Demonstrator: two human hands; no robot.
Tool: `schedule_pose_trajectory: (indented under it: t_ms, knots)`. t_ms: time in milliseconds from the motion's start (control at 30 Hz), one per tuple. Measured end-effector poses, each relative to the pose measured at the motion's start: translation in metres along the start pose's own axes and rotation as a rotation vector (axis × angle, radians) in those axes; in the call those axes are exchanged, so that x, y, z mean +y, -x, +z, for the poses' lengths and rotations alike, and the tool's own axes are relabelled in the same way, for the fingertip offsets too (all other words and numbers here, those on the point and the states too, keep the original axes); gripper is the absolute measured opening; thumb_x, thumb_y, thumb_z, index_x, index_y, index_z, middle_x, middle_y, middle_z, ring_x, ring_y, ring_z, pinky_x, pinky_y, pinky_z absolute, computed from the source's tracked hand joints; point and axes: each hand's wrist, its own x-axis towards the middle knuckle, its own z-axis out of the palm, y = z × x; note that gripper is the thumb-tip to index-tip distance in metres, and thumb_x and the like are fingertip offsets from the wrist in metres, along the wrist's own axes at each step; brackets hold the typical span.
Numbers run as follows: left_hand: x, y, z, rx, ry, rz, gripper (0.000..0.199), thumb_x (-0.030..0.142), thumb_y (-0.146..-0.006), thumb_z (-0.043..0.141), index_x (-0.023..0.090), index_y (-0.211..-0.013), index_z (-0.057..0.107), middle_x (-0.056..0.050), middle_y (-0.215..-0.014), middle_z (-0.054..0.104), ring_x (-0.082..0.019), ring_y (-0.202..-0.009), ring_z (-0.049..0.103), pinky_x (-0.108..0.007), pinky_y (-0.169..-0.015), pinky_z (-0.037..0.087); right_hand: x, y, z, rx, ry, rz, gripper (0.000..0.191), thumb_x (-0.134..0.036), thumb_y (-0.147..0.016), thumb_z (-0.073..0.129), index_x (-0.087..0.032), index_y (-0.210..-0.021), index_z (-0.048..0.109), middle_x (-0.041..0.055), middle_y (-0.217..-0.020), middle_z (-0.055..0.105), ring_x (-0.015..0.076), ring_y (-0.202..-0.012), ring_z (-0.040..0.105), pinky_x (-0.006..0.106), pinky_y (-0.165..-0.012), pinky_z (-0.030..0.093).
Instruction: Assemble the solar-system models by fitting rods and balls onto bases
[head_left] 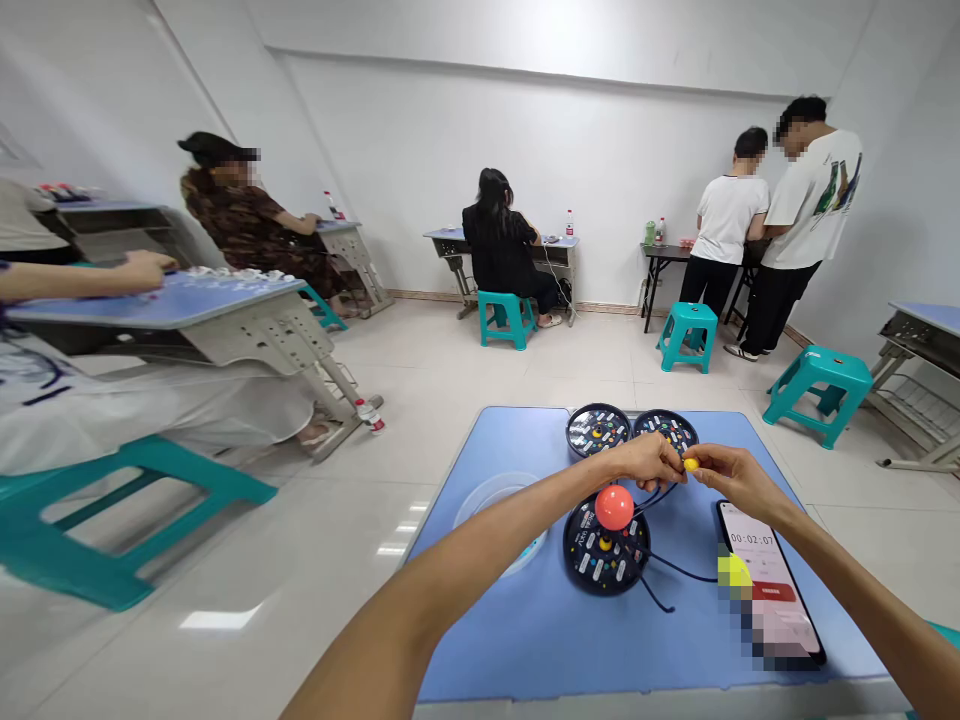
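My left hand point(651, 460) is closed, with black cords point(654, 502) running down from its fingers; its grip is partly hidden. Beside it, my right hand point(733, 476) pinches a small yellow piece point(691, 464), close against the left fingertips. Below the left hand, a glossy red ball point(615, 507) rests over a round black disc point(592, 560) printed with coloured dots and labels. Two similar discs, one at the back left point(598, 428) and one at the back right point(667, 428), lie past my hands. A cord reaches a yellow ball point(736, 570), partly blurred out.
A phone point(776, 575) showing a timer lies at the right of the blue table point(510, 640). Under my left forearm is a clear round dish point(480, 497). Several people sit or stand at other desks. Teal stools point(821, 385) and a bottle point(370, 416) are on the floor.
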Motion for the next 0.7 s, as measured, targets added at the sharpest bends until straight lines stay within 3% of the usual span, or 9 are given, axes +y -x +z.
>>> schedule_pose_trajectory:
  t_ms: [267,467,700]
  knots:
    - [-0.0002,0.0017,0.0044,0.041,0.013,-0.004,0.016,0.019,-0.077,0.062,0.013,-0.086,0.073,0.005,-0.053,0.057,-0.006,-0.04,0.05,-0.018,-0.042,0.036,0.0,0.0007,-0.0039,-0.001,0.278,-0.216,0.021,-0.029,-0.089,0.052,-0.022,-0.096,0.07,0.0062,-0.09,0.068,0.0181,-0.071,0.061,0.032,-0.065,0.05]
    - [-0.0016,-0.0011,0.0058,0.062,0.021,-0.007,0.012,0.019,-0.079,0.064,0.014,-0.081,0.074,0.004,-0.052,0.059,-0.007,-0.04,0.049,-0.019,-0.045,0.039,-0.0054,0.0004,-0.0074,-0.08,0.55,-0.396,0.033,-0.017,-0.094,0.04,-0.024,-0.11,0.067,0.0099,-0.099,0.065,0.0198,-0.079,0.062,0.032,-0.066,0.049]
    - [-0.0048,-0.0022,0.0059,0.07,0.043,0.003,0.01,0.019,-0.078,0.066,0.013,-0.078,0.075,0.003,-0.054,0.064,-0.007,-0.04,0.049,-0.022,-0.046,0.04,-0.0059,-0.0029,-0.0076,-0.142,0.605,-0.468,0.032,-0.015,-0.095,0.039,-0.023,-0.106,0.068,0.009,-0.094,0.064,0.0189,-0.079,0.062,0.03,-0.066,0.051]
